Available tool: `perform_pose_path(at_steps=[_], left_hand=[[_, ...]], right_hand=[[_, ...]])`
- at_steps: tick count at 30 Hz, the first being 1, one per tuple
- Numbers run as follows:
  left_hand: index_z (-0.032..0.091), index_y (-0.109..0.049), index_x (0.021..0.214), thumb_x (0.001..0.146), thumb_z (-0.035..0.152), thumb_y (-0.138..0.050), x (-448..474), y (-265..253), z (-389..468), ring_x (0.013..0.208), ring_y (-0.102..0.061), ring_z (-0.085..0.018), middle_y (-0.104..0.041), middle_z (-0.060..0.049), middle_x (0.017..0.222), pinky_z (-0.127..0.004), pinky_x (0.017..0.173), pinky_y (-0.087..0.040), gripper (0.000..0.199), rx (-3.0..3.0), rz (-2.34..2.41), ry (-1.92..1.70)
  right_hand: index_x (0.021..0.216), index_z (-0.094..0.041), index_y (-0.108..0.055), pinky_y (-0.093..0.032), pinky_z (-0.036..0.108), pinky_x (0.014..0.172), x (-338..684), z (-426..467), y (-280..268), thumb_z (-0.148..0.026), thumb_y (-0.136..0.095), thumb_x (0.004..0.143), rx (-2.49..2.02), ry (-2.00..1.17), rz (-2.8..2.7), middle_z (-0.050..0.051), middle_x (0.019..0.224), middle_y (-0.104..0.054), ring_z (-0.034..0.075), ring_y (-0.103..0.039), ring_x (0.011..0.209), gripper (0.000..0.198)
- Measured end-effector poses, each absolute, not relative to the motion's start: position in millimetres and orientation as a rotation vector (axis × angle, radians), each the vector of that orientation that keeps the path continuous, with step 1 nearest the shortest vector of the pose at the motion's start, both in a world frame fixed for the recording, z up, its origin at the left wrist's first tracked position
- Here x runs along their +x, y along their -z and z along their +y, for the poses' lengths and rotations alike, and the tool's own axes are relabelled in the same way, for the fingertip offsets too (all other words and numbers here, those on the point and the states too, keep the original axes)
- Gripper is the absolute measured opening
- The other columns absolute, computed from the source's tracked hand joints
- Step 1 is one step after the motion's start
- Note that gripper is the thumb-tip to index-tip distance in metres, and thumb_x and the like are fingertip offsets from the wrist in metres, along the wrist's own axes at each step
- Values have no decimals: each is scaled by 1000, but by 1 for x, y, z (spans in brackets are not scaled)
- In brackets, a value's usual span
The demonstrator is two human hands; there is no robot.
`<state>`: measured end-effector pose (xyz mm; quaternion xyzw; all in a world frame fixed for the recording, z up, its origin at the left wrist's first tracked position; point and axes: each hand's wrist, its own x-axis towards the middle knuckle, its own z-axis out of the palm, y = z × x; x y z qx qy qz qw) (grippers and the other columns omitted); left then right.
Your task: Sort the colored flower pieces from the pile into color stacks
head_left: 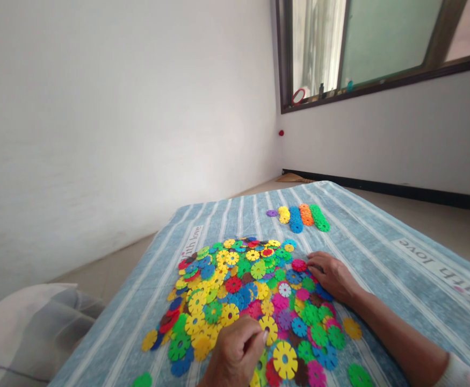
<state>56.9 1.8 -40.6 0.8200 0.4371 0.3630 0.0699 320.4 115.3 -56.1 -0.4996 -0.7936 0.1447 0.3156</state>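
Observation:
A wide pile of flower-shaped plastic discs [243, 279] in many colours covers the near middle of the cloth. My left hand [235, 349] is closed over the pile's near edge, its fingers curled and the thumb tip by a yellow disc [270, 325]. What lies inside that hand, if anything, is hidden. At the right edge of the pile rests my right hand [335, 274], palm down, fingers loosely apart beside a pink disc [299, 265]. Farther back, overlapping rows of yellow [284, 215], blue [296, 219], orange [306, 215] and green discs [319, 218] lie beside a purple disc [272, 213].
A blue-and-white striped cloth [363, 258] covers the table. Loose discs, one yellow [352, 328] and one green [359, 374], lie right of the pile. Grey-and-white fabric [29, 333] is at the lower left. A white wall [117, 118] and a window [391, 37] stand beyond.

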Motion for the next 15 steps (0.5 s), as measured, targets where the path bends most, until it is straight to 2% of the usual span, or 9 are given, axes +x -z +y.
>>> perform_pose_path(at_steps=[15], left_hand=[[17,-53,63,84,14,-48,57,39,1,50,-50,-8,-52,2,55,-16,49,-39,23,2442,1348,-1036]], right_hand=[[87,-20,-73,-45,35,91,322,116,56,-21,-49,85,-1314,-364,-2095,9,105,-67,22,-60,99,24]])
